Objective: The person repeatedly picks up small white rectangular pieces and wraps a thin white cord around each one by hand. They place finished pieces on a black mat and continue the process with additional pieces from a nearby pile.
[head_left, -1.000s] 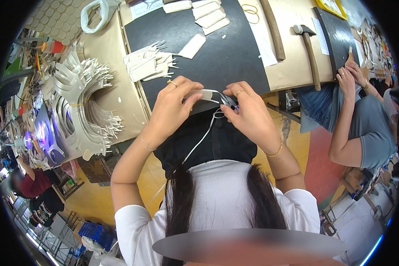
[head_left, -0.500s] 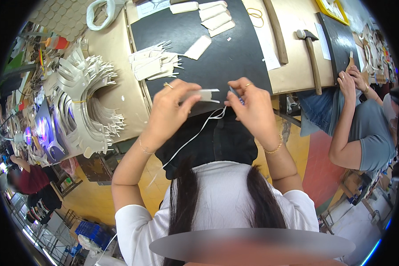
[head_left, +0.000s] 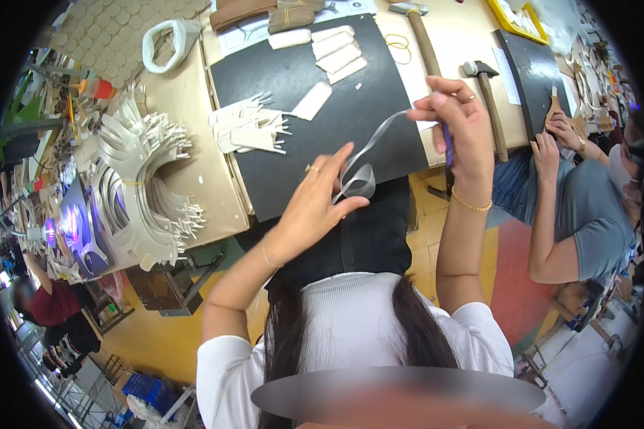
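Note:
A thin whitish ribbon (head_left: 379,134) runs from the fingertips of my right hand (head_left: 459,129) down to my left hand (head_left: 309,202), ending in a loose loop there. My right fingers pinch its upper end. A slim blue-purple tool (head_left: 448,145) is tucked in the same hand; its kind is mostly hidden. My left hand is open, thumb and forefinger spread around the loop, over the near edge of the black mat (head_left: 279,189). Beyond it lies a pile of cream pieces with narrow end strips (head_left: 254,132). A single cream rectangular piece (head_left: 313,100) lies on the mat.
More cream pieces (head_left: 336,48) lie at the mat's far side. Curved pale parts (head_left: 147,189) are heaped at left, beside a white bag (head_left: 170,46). To the right are a hammer (head_left: 488,107), another long handle (head_left: 426,43), yellow rubber bands (head_left: 398,48) and a seated co-worker (head_left: 579,207).
My right hand has moved up and right, drawing the ribbon across the mat. The pale strip-ended piece is gone from my left hand, whose fingers have spread.

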Demonstrator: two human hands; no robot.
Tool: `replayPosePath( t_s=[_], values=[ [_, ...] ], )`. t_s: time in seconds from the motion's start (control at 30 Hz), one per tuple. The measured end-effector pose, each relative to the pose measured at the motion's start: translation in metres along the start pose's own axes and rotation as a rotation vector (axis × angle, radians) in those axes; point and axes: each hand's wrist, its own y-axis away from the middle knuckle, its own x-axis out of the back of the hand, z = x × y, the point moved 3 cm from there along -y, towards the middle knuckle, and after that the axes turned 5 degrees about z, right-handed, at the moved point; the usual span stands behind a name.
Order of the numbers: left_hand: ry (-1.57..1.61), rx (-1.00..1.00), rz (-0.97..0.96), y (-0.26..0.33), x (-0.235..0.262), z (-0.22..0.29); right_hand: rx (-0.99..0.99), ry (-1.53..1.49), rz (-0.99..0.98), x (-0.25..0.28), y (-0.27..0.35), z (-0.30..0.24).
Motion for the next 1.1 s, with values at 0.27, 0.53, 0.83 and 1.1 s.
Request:
replayPosePath(
  t_s=[0.27, 0.53, 0.83, 1.1],
  values=[
    [0.186, 0.330, -0.098, 0.033, 0.001, -0.028, 0.158, -0.138, 0.224, 0.068, -0.039, -0.004],
    [-0.342, -0.003, -0.121, 0.034, 0.033, 0.008, 0.124, -0.018, 0.078, 0.061, -0.004, -0.037],
    [0.197, -0.247, 0.108, -0.015, -0.004, 0.045, -0.126, -0.040, -0.577, -0.037, 0.050, -0.029],
    [0.421, 0.036, 0.109, -0.011, -0.002, 0.025, -0.309, -0.184, -0.181, -0.022, 0.052, 0.030]
  ],
)
